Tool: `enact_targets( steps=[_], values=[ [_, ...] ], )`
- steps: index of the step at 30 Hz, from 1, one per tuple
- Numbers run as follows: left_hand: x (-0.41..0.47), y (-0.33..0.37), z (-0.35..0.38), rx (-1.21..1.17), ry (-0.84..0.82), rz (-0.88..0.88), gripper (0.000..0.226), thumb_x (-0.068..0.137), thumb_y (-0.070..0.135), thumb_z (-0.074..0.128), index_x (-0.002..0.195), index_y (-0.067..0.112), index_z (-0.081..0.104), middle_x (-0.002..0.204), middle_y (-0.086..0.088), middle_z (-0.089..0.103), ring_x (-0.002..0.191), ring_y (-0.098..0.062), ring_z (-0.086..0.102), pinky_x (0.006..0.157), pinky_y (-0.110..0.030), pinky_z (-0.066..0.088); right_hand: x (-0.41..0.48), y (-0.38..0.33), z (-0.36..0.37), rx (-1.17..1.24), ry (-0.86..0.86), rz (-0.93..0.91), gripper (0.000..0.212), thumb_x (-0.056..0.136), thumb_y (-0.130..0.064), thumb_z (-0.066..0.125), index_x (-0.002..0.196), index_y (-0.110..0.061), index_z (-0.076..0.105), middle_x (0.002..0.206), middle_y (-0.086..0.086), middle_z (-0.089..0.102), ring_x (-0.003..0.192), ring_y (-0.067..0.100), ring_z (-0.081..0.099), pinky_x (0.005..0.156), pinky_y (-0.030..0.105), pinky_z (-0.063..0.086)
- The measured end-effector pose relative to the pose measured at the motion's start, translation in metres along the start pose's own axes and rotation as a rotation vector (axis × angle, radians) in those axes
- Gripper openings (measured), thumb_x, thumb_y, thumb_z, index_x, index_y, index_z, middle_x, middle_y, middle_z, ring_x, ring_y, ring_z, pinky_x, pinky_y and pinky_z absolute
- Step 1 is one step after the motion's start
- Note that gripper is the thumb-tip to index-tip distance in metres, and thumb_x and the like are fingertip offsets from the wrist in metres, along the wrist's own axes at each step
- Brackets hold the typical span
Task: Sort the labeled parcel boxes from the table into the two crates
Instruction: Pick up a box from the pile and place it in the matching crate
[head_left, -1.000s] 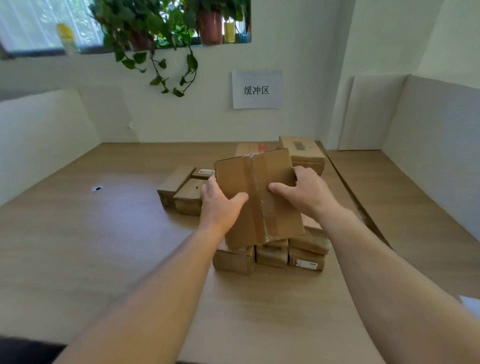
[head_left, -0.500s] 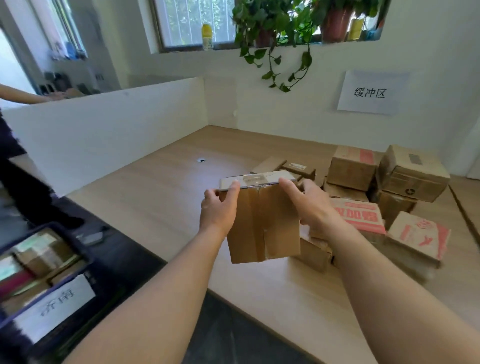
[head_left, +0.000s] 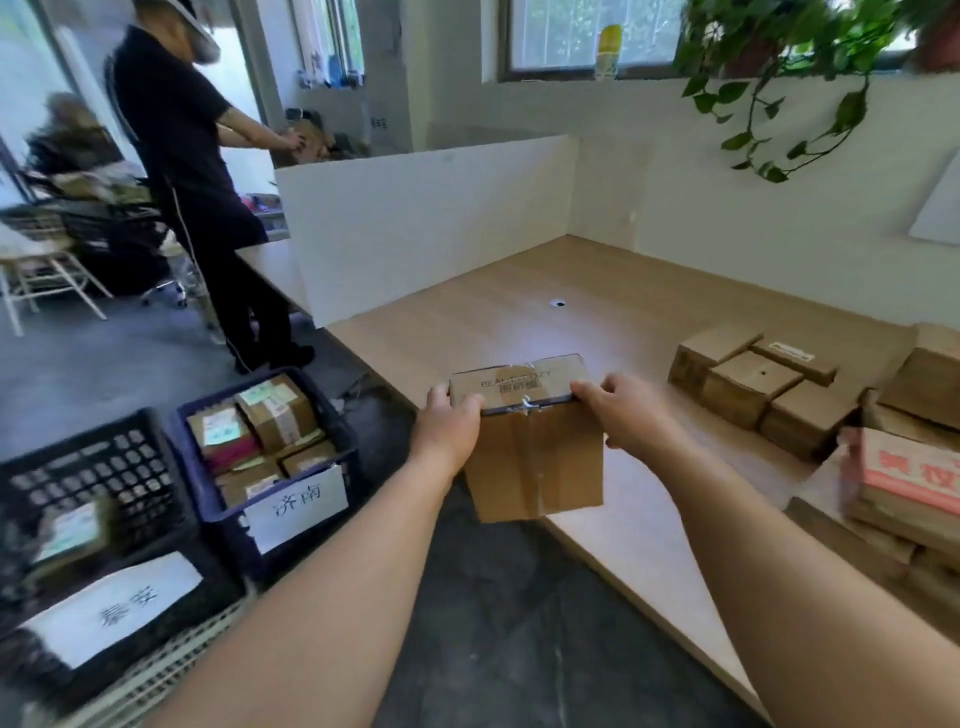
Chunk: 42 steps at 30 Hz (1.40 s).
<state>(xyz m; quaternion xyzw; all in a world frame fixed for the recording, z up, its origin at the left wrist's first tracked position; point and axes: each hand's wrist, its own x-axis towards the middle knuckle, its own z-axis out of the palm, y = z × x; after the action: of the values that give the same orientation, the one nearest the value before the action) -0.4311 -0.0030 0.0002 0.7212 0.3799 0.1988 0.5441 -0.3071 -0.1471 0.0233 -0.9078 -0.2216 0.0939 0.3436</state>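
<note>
I hold a taped brown parcel box (head_left: 535, 457) in the air over the table's near left edge. My left hand (head_left: 449, 418) grips its upper left corner and my right hand (head_left: 618, 410) grips its upper right edge. On the floor to the left stands a blue crate (head_left: 228, 514) with a white paper label, holding several parcels. A black crate (head_left: 104, 467) with its own white label sits nearer and further left, with parcels inside. Other parcel boxes (head_left: 748, 384) lie on the wooden table (head_left: 597, 322) at the right.
A person in dark clothes (head_left: 187, 156) stands at the left by another table. A white partition (head_left: 426, 223) borders the table's far left side. Chairs and clutter fill the far left. A plant hangs from the window sill at the upper right. Dark floor lies between me and the crates.
My view has swung left from the pile, bringing the two crates into sight. Both hands carried the box leftward off the pile to the table's edge.
</note>
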Motion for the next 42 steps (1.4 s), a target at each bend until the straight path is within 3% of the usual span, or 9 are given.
enact_targets(
  steps=[6, 12, 20, 25, 29, 32, 35, 38, 42],
  values=[
    [0.021, -0.047, -0.123, -0.062, 0.047, -0.094, 0.055, 0.09, 0.036, 0.044, 0.144, 0.029, 0.032, 0.13, -0.004, 0.052, 0.113, -0.03, 0.053, 0.095, -0.052, 0.048, -0.004, -0.095, 0.095, -0.008, -0.12, -0.1, 0.034, 0.094, -0.05, 0.046, 0.094, -0.016, 0.052, 0.09, 0.002, 0.061, 0.077, 0.017, 0.059, 0.073, 0.039, 0.054],
    [0.043, -0.097, -0.228, -0.069, 0.128, -0.18, 0.065, 0.092, 0.034, 0.042, 0.151, 0.039, 0.014, 0.146, -0.006, 0.039, 0.123, -0.033, 0.046, 0.098, -0.055, 0.045, -0.005, -0.179, 0.186, 0.012, -0.296, -0.149, 0.054, 0.093, -0.043, 0.052, 0.14, -0.022, 0.036, 0.124, 0.008, 0.055, 0.093, 0.021, 0.058, 0.075, 0.041, 0.055],
    [0.043, -0.163, -0.352, -0.062, 0.219, -0.31, 0.047, 0.084, 0.024, 0.05, 0.128, 0.035, 0.035, 0.115, -0.007, 0.054, 0.099, -0.028, 0.056, 0.086, -0.051, 0.054, -0.021, -0.269, 0.296, -0.1, -0.632, -0.263, 0.088, 0.087, -0.028, 0.057, 0.148, -0.046, -0.005, 0.095, -0.008, 0.053, 0.074, 0.019, 0.066, 0.046, 0.026, 0.053],
    [0.038, -0.194, -0.408, -0.075, 0.334, -0.342, 0.033, 0.081, 0.039, 0.057, 0.108, 0.03, 0.039, 0.1, -0.005, 0.055, 0.092, -0.024, 0.057, 0.083, -0.048, 0.055, -0.036, -0.321, 0.351, -0.183, -0.781, -0.368, 0.07, 0.085, -0.014, 0.058, 0.143, -0.034, 0.023, 0.1, -0.003, 0.05, 0.081, 0.024, 0.063, 0.052, 0.038, 0.059],
    [0.035, -0.216, -0.446, -0.114, 0.461, -0.368, 0.03, 0.086, 0.055, 0.053, 0.096, 0.028, 0.044, 0.099, -0.005, 0.06, 0.091, -0.023, 0.061, 0.079, -0.048, 0.057, -0.043, -0.353, 0.391, -0.169, -0.879, -0.408, 0.048, 0.087, -0.019, 0.059, 0.13, -0.028, 0.038, 0.102, -0.002, 0.052, 0.086, 0.021, 0.06, 0.053, 0.034, 0.059],
    [0.037, -0.232, -0.47, -0.057, 0.569, -0.386, 0.022, 0.091, 0.051, 0.049, 0.088, 0.03, 0.044, 0.093, -0.001, 0.061, 0.082, -0.018, 0.061, 0.066, -0.037, 0.056, -0.045, -0.371, 0.42, -0.102, -0.899, -0.429, 0.035, 0.09, -0.04, 0.057, 0.121, -0.028, 0.044, 0.1, -0.004, 0.054, 0.087, 0.017, 0.059, 0.052, 0.026, 0.055],
    [0.047, -0.246, -0.489, 0.027, 0.642, -0.391, 0.014, 0.094, 0.038, 0.051, 0.085, 0.029, 0.045, 0.093, 0.001, 0.059, 0.076, -0.013, 0.056, 0.055, -0.028, 0.042, -0.04, -0.388, 0.448, -0.085, -0.841, -0.516, 0.025, 0.093, -0.041, 0.055, 0.111, -0.025, 0.048, 0.096, -0.006, 0.054, 0.082, 0.016, 0.062, 0.06, 0.033, 0.06],
    [0.065, -0.259, -0.508, 0.004, 0.629, -0.396, 0.012, 0.091, 0.026, 0.056, 0.1, 0.025, 0.048, 0.109, 0.0, 0.061, 0.09, -0.019, 0.059, 0.067, -0.033, 0.05, -0.027, -0.406, 0.476, -0.07, -0.845, -0.555, 0.024, 0.09, -0.036, 0.061, 0.11, -0.028, 0.049, 0.093, -0.008, 0.055, 0.08, 0.017, 0.062, 0.066, 0.034, 0.06],
    [0.103, -0.27, -0.532, -0.013, 0.551, -0.345, 0.066, 0.087, 0.02, 0.068, 0.142, 0.034, 0.034, 0.131, 0.003, 0.055, 0.116, -0.018, 0.054, 0.091, -0.036, 0.049, 0.0, -0.43, 0.517, -0.069, -0.905, -0.624, 0.053, 0.088, -0.022, 0.063, 0.135, -0.033, 0.04, 0.105, 0.001, 0.062, 0.087, 0.021, 0.063, 0.074, 0.037, 0.057]
  ],
)
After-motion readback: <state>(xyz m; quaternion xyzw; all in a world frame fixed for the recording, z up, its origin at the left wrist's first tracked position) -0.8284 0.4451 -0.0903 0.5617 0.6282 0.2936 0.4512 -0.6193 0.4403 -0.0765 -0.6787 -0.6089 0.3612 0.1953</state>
